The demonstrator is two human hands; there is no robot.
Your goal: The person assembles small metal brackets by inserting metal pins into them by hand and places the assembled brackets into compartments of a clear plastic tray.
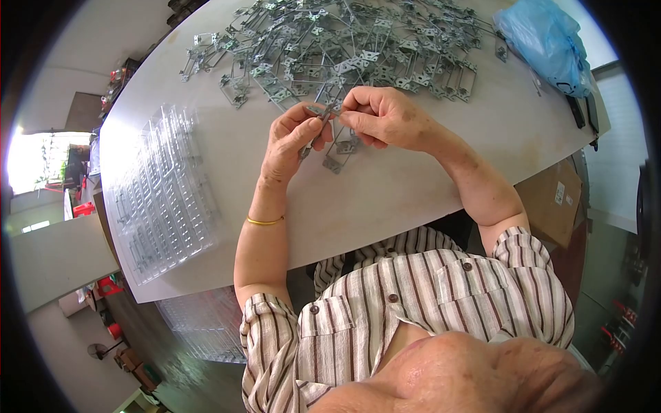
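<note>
Thumb and fingers of my left hand are closed around a thin grey metal bracket, held up above the white table. My right hand pinches at the same bracket from the other side; its fingertips partly hide what they grip. Just below the hands, another metal bracket with a flat, holed end plate shows near the table surface; whether it joins the held piece I cannot tell. Beyond my fingers spreads a large heap of similar brackets, made of thin rods and holed plates.
Clear plastic trays with rows of moulded pockets lie stacked on the left of the white table. A blue plastic bag sits at the far right. A cardboard box stands below the right edge, and more clear trays are below the left.
</note>
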